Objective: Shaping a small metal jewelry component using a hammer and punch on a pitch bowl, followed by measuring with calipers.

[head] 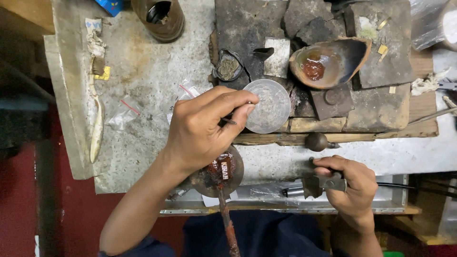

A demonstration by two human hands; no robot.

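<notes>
- The left hand pinches a thin metal tool, its tip at the rim of a clear round dish; a slip could tip the light dish.
- The right hand is clenched on a dark metal torch, just below a wooden knob; a stray flame could scorch.
- Under the left wrist sits a rusty disc, rough and red-stained.

I'm looking down at a scuffed grey metal-topped bench. Just past my left hand sits a clear round plastic lid, resting on a stack of charred blocks. A shell dish with red stuff lies further out to the right. Left of that hand there are small plastic baggies and a worn toothbrush. A brown jar stands at the far edge. Near my right hand lies a round wooden knob.
</notes>
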